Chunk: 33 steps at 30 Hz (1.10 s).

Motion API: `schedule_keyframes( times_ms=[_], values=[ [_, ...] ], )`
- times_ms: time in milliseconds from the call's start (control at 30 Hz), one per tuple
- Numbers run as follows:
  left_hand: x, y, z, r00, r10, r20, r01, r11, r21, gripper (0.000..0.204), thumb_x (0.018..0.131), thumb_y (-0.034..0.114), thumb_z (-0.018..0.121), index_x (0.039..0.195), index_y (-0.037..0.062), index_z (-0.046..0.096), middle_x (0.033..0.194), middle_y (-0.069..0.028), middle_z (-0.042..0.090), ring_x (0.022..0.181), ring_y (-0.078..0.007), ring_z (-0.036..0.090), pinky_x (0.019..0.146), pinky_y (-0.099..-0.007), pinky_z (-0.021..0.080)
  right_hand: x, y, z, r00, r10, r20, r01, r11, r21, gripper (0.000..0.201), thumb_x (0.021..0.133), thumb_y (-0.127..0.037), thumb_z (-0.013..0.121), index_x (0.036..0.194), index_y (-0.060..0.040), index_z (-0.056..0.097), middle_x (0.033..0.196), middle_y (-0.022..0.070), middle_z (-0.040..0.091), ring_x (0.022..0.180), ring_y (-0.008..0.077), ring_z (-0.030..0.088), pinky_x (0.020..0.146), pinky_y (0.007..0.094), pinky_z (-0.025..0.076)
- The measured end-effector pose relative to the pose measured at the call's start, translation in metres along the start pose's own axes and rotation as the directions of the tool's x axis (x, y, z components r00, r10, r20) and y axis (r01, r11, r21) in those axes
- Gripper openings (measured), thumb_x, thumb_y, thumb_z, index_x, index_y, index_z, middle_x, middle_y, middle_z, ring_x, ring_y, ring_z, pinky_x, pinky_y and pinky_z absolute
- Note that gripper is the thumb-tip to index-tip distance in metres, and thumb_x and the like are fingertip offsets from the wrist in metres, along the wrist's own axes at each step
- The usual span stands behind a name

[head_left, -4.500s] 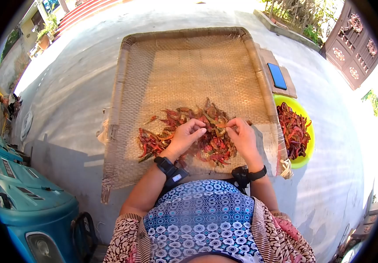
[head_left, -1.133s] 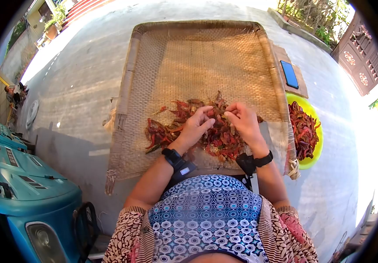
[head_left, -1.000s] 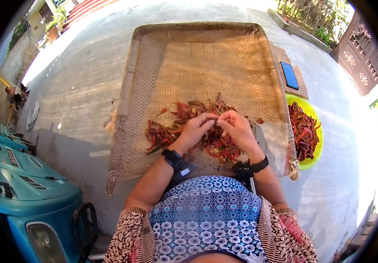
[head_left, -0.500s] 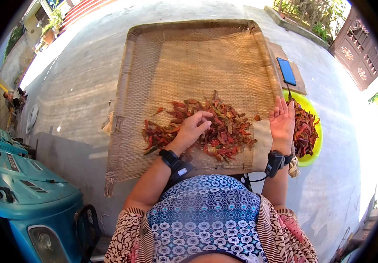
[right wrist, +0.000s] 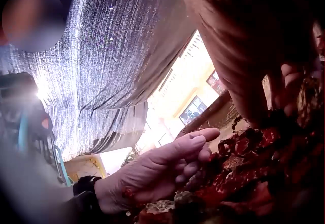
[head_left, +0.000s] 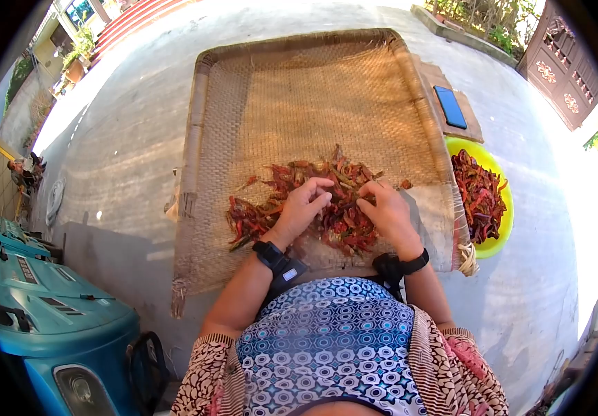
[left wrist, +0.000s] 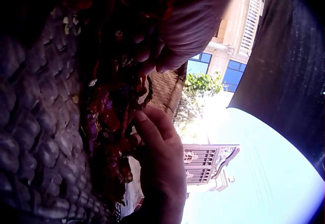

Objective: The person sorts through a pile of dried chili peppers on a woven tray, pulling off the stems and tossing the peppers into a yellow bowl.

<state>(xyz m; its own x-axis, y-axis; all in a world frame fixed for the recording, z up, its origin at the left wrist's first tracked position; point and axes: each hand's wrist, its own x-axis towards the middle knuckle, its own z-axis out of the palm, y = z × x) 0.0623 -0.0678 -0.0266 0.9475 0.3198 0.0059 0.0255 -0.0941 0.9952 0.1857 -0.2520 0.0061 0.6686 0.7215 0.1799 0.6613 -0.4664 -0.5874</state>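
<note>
A pile of dried red chilies (head_left: 347,232) lies at the near end of a woven bamboo tray (head_left: 313,111). My left hand (head_left: 299,211) hovers over the middle of the pile, fingers loosely bent; nothing shows between them. In the right wrist view this left hand (right wrist: 157,173) has its index finger stretched out low beside the chilies. On the pile's right side is my right hand (head_left: 390,215), thumb and index finger apart. The left wrist view shows the right hand (left wrist: 165,158) with its fingertips right at the dark chilies (left wrist: 109,148).
A yellow-green basin (head_left: 503,236) filled with chilies stands right of the tray. A phone (head_left: 450,107) lies on a piece of cardboard (head_left: 475,133) beyond it. A teal vehicle (head_left: 77,312) is close on the left. One chili piece (head_left: 406,184) lies apart on the tray.
My right hand met the left over the pile, swung right to the basin carrying a dark chili, and has come back to the pile without it. The left hand stayed over the pile.
</note>
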Motion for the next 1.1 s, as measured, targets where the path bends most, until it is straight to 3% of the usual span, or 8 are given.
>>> schedule_keyframes(
  times_ms=[100,200,400,733,900,1033,1067,1100],
  values=[
    [-0.002,0.008,0.001,1.000,-0.014,-0.001,0.014,1.000,-0.001,0.034,0.096,0.020,0.059,0.127,0.0071,0.054,0.085,0.0032,0.057,0.072,-0.0046,0.052,0.063,-0.0200,0.044,0.001,-0.005,0.000,0.996,0.053,-0.071,-0.046,0.995,0.088,0.019,0.081,-0.022,0.068,0.096,-0.0112,0.062,0.096,0.0082,0.062,0.087,0.0283,0.063,0.071,0.0396,0.049],
    [-0.003,0.012,0.003,1.000,-0.013,0.012,0.013,1.000,0.001,0.032,0.096,0.022,0.060,0.125,0.0087,0.056,0.084,0.0036,0.057,0.072,-0.0041,0.052,0.062,-0.0195,0.043,0.000,-0.019,-0.002,0.990,0.098,0.098,-0.120,0.961,0.249,0.020,0.082,-0.022,0.068,0.096,-0.0101,0.062,0.092,0.0088,0.065,0.085,0.0277,0.065,0.070,0.0382,0.050],
    [-0.003,0.009,-0.001,1.000,-0.022,0.004,0.022,0.997,-0.077,0.023,0.098,0.027,0.057,0.108,0.0072,0.063,0.085,0.0016,0.060,0.070,-0.0063,0.053,0.063,-0.0216,0.046,-0.002,-0.024,0.018,0.991,-0.131,0.025,0.119,0.953,0.280,0.020,0.083,-0.021,0.067,0.097,-0.0080,0.063,0.087,0.0092,0.067,0.079,0.0280,0.065,0.068,0.0377,0.050],
    [-0.002,0.006,0.001,0.999,-0.016,-0.031,0.012,0.994,-0.111,0.025,0.100,0.030,0.053,0.113,0.0094,0.060,0.083,0.0020,0.061,0.067,-0.0047,0.052,0.058,-0.0188,0.041,0.002,-0.009,0.000,0.979,0.069,0.193,-0.171,0.796,0.581,0.017,0.090,-0.018,0.065,0.094,-0.0022,0.064,0.073,0.0032,0.063,0.060,0.0096,0.056,0.056,0.0274,0.045],
    [-0.001,0.001,-0.001,0.999,-0.018,-0.031,0.014,0.993,-0.117,0.026,0.100,0.028,0.053,0.116,0.0082,0.058,0.084,0.0016,0.060,0.069,-0.0051,0.051,0.060,-0.0192,0.042,0.011,0.032,-0.035,0.945,0.326,0.020,-0.193,0.508,0.839,0.022,0.092,-0.024,0.064,0.101,-0.0041,0.062,0.080,0.0012,0.063,0.057,0.0078,0.051,0.056,0.0259,0.044],
    [0.000,-0.003,0.000,0.999,-0.004,-0.035,0.000,0.993,-0.116,0.025,0.100,0.027,0.053,0.116,0.0080,0.058,0.084,0.0013,0.060,0.069,-0.0053,0.051,0.060,-0.0197,0.042,0.010,0.078,-0.064,0.913,0.408,0.011,0.126,-0.307,0.943,0.037,0.097,-0.034,0.055,0.115,-0.0022,0.057,0.091,0.0036,0.064,0.071,0.0106,0.054,0.066,0.0271,0.046],
    [0.000,-0.002,-0.001,0.999,-0.007,-0.034,0.003,0.993,-0.119,0.025,0.100,0.026,0.053,0.115,0.0081,0.058,0.083,0.0013,0.060,0.068,-0.0054,0.051,0.060,-0.0198,0.042,0.009,0.083,-0.070,0.915,0.400,0.054,0.154,-0.468,0.870,0.039,0.098,-0.036,0.052,0.117,-0.0015,0.056,0.092,0.0040,0.064,0.075,0.0112,0.054,0.069,0.0276,0.047],
    [0.000,-0.001,0.000,0.999,-0.003,-0.038,-0.001,0.993,-0.114,0.024,0.100,0.026,0.053,0.115,0.0080,0.058,0.083,0.0012,0.060,0.068,-0.0053,0.051,0.060,-0.0197,0.042,0.008,0.090,-0.071,0.929,0.369,0.039,0.144,-0.457,0.878,0.043,0.099,-0.035,0.049,0.125,-0.0004,0.051,0.105,0.0067,0.062,0.080,0.0126,0.054,0.070,0.0283,0.047]
  ],
)
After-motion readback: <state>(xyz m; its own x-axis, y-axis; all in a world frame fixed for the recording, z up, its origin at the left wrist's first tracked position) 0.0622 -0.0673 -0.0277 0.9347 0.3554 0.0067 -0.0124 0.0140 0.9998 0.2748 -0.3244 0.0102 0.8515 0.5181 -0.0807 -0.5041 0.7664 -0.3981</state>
